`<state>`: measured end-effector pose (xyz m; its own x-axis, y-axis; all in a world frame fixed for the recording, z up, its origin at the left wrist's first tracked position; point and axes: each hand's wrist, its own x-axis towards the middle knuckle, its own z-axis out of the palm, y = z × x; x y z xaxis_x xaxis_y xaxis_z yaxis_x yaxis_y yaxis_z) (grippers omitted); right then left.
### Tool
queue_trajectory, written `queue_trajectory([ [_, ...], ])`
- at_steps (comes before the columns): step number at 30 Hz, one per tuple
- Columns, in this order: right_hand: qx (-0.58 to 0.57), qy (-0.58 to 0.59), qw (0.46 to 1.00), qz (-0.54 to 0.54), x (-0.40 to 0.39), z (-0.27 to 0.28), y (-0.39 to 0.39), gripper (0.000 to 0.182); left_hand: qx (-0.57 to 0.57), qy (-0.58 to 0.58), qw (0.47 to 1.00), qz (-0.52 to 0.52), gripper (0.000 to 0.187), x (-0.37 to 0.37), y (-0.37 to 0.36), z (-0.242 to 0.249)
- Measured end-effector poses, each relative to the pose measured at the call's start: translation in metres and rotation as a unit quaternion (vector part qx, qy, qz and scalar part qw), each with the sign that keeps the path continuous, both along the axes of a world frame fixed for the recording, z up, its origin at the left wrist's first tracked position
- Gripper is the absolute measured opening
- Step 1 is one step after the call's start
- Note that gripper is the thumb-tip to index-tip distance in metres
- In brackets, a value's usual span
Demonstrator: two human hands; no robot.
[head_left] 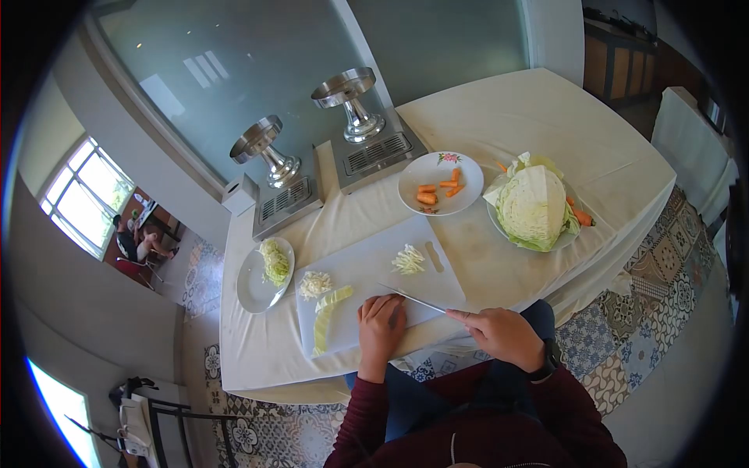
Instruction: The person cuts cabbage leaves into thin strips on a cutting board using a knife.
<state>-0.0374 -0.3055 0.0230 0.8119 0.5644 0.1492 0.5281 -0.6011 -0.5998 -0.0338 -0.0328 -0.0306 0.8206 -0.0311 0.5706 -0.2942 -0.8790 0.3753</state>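
Observation:
My right hand grips a knife, its blade lying low across the white cutting board and pointing left. Close to the blade, my left hand rests on the board's near edge with its fingers curled down; whatever lies beneath them is hidden. To its left is a pale green cabbage strip, beside a small heap of chopped cabbage. Another pile of cut pale sticks sits near the board's handle hole. Shredded cabbage lies on an oval white plate left of the board.
Behind the board, a flowered plate carries carrot pieces. A large cut cabbage sits on another plate at right, with a carrot beside it. Two metal stands line the back. People sit far left.

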Motion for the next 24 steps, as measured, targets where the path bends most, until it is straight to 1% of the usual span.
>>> queue_trajectory([
  [2, 0.001, 0.0, 1.0, -0.002, -0.001, -0.003, 0.004, 0.051, 0.001, -0.007, 1.0, 0.012, 0.025, 0.0, -0.002, -0.001],
  [10, 0.01, 0.001, 1.0, -0.005, 0.0, -0.008, 0.01, 0.051, 0.021, -0.009, 1.0, 0.009, 0.026, -0.001, -0.003, 0.0],
  [16, -0.014, 0.031, 0.999, 0.014, -0.002, 0.012, -0.004, 0.05, 0.013, -0.006, 1.0, 0.001, 0.027, -0.001, -0.002, 0.002],
  [19, -0.053, 0.024, 0.998, 0.017, -0.008, 0.027, -0.013, 0.048, 0.014, -0.007, 1.0, 0.003, 0.027, -0.002, -0.003, 0.002],
  [24, -0.079, 0.026, 0.997, 0.006, -0.019, 0.032, -0.014, 0.051, 0.007, -0.005, 1.0, 0.005, 0.026, -0.002, -0.003, 0.002],
])
